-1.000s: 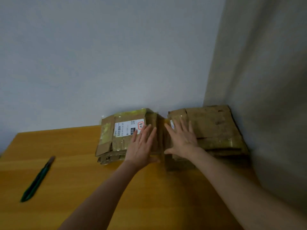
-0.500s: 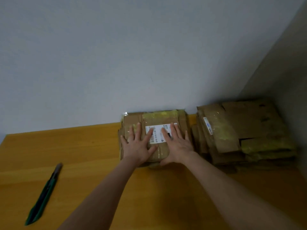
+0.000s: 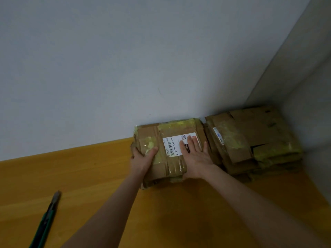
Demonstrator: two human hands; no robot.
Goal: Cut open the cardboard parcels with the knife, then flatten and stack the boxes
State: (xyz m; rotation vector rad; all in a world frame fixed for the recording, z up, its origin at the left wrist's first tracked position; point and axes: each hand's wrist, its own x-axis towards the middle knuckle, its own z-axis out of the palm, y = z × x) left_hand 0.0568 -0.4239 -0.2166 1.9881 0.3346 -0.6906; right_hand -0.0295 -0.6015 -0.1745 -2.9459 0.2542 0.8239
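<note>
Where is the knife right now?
In the head view, the knife lies at lower left on the wooden table, untouched, well left of the left hand and the flattened box it grips.

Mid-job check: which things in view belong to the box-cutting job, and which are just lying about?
Part of the job:
- labelled flattened box, gripped at its left edge by the left hand and pressed flat by the right hand
- stack of flattened boxes beside it, in the corner
- green utility knife, lying unused

Just there:
- wooden table
- wall
</note>
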